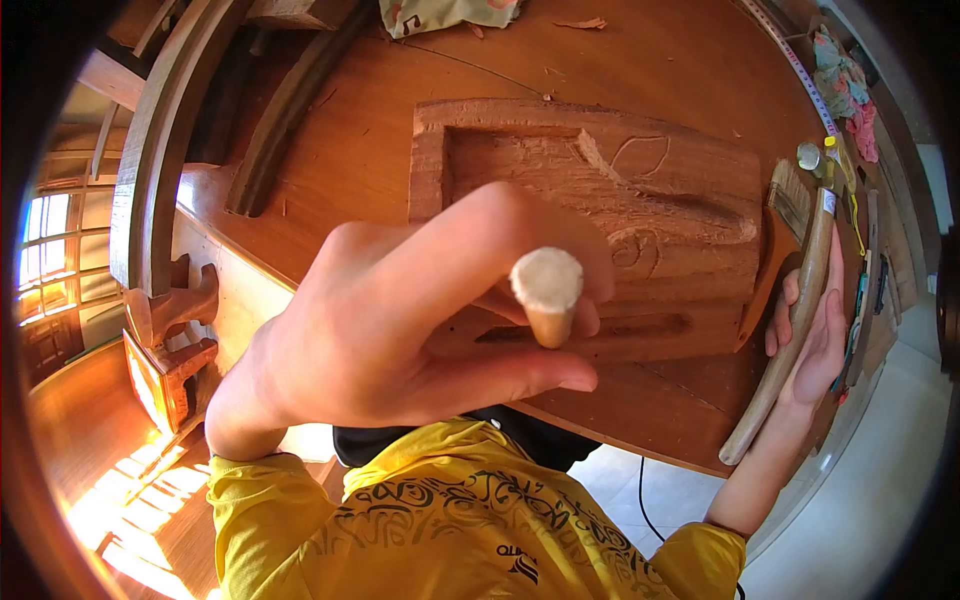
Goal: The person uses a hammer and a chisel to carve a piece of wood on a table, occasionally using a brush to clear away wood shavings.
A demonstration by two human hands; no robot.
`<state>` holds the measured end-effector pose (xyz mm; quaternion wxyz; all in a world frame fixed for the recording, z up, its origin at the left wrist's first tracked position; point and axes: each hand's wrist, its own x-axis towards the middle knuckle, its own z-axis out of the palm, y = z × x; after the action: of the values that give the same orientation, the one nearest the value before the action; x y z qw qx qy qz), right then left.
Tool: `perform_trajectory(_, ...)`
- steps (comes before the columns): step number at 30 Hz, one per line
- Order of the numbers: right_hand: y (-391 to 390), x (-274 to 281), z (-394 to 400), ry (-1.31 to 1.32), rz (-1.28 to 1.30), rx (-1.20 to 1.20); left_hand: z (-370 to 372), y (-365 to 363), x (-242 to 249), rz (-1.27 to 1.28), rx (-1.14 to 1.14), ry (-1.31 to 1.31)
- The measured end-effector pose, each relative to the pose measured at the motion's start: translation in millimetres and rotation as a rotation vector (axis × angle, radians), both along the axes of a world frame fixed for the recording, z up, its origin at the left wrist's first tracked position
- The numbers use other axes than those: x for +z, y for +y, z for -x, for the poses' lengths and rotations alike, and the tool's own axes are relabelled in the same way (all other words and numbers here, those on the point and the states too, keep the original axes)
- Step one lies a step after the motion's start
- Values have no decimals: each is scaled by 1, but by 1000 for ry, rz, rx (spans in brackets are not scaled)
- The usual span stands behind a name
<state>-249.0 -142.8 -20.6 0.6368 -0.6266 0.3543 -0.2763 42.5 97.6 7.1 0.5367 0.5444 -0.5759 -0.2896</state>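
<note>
My left hand (400, 310) is closed around a wooden-handled chisel (547, 285). Its pale, frayed butt end points up at me, and the blade is hidden behind the hand. Beneath it lies a carved wooden board (690, 200) with a recessed panel, a leaf outline and curling lines. On the right, my right hand (812, 335) has its fingers on both sides of a hammer's (795, 355) long wooden handle. The hammer's metal head is at the far end, away from me. A flat brush (788, 200) with a wooden handle lies between the board and the hammer.
The board rests on a brown wooden table (350, 170). A tape measure (790, 55) and crumpled cloth (845, 80) lie at the right edge, near several slim tools. Dark wooden lengths (300, 110) occupy the left side. A patterned cloth (450, 12) and wood shavings are at the back.
</note>
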Motion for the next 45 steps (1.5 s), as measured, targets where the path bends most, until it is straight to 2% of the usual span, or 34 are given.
perform_trajectory(3,0,0,0,-5,-7,-2,-1,0,-2,18,-7,-28)
perform_trajectory(7,-1,0,1,-8,-17,2,-10,8,2,-109,-105,-75)
perform_trajectory(12,-1,0,1,-8,-22,3,-6,11,6,-191,-46,2)
perform_trajectory(22,3,2,-1,4,-26,-23,-7,-1,1,-21,-74,-197)
perform_trajectory(27,2,1,0,12,-18,19,-6,0,1,-103,-142,-15)
perform_trajectory(34,7,4,-4,28,-13,-13,-2,2,13,-272,-128,41)
perform_trajectory(40,4,2,0,12,-8,17,-2,6,12,-241,-126,-161)
perform_trajectory(45,12,10,-9,46,77,10,2,5,9,-193,-125,-162)
